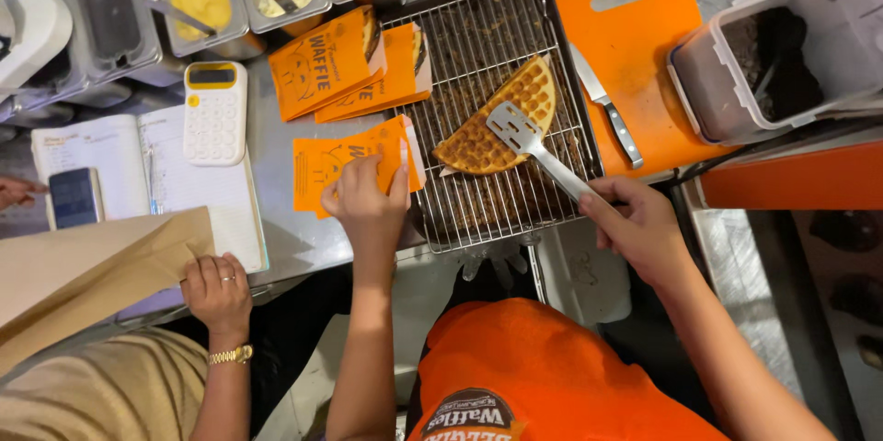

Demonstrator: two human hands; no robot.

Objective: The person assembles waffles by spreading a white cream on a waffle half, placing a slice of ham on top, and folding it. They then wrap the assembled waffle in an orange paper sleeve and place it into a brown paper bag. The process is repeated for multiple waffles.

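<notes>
Hiding sleeve [354,165] corner: left hand [368,202]; spatula [533,147] partly covering waffle [506,119].

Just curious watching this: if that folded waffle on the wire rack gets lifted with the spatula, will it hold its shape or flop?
The folded waffle is wider than the slotted spatula resting on it, so its ends would probably sag a little. Its browned grid looks crisp, so it may crack rather than bend. It seems light, since the right hand holds the handle loosely.
</notes>
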